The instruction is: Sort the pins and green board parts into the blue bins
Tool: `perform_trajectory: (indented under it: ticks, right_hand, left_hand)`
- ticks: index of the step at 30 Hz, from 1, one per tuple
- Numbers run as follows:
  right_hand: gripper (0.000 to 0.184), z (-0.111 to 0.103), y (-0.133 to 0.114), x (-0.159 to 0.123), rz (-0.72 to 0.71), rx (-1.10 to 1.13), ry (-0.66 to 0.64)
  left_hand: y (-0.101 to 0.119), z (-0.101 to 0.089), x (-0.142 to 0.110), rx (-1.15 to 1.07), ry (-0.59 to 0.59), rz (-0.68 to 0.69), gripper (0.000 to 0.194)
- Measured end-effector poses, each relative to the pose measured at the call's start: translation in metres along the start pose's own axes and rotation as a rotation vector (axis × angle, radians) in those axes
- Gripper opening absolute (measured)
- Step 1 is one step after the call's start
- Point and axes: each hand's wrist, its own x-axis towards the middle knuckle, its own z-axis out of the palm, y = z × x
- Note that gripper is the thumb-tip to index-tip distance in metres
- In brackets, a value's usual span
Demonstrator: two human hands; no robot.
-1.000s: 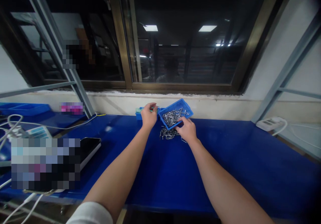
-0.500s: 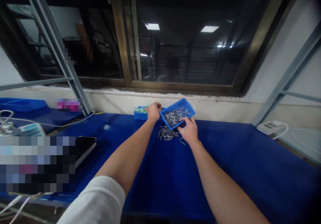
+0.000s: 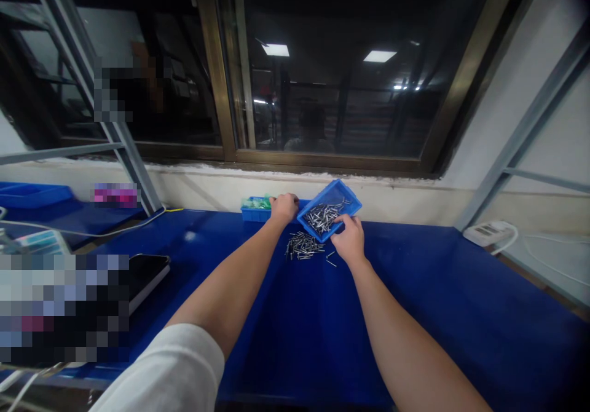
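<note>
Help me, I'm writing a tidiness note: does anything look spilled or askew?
Yes: slender metal pieces lie loose on the blue table, most heaped, a couple apart, rather than contained. Next to them, a blue bin of similar pieces is tilted in the right hand. Spilled or tipped out, I can't tell.

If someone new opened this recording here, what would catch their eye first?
Probably the tilted blue bin of slim metal pieces, held in the right hand near the table's back edge. Just below it, a loose silvery pile stands out against the deep blue tabletop. Behind, bright ceiling lights show as reflections in the dark window.
</note>
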Motion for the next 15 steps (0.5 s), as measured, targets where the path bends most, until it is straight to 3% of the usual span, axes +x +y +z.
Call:
perform_trajectory:
  ticks: [3, 8, 11, 15]
  right_hand:
    - [0.025, -0.001, -0.002, 0.002, 0.045, -0.006, -0.025]
    - [0.022, -0.006, -0.004, 0.008, 0.151, 0.035, -0.117]
    - [0.024, -0.013, -0.003, 0.015, 0.265, 0.052, -0.155]
    - [0.028, -0.023, 0.001, 0.023, 0.347, 0.027, -0.166]
  left_hand:
    - [-0.001, -0.002, -0.003, -0.137, 0.097, -0.075, 0.022]
    - [0.002, -0.009, -0.013, -0.6, 0.291, -0.256, 0.027]
    - [0.001, -0.014, -0.022, -0.737, 0.317, -0.288, 0.025]
    - [-0.005, -0.021, -0.039, -0.724, 0.27, -0.256, 0.021]
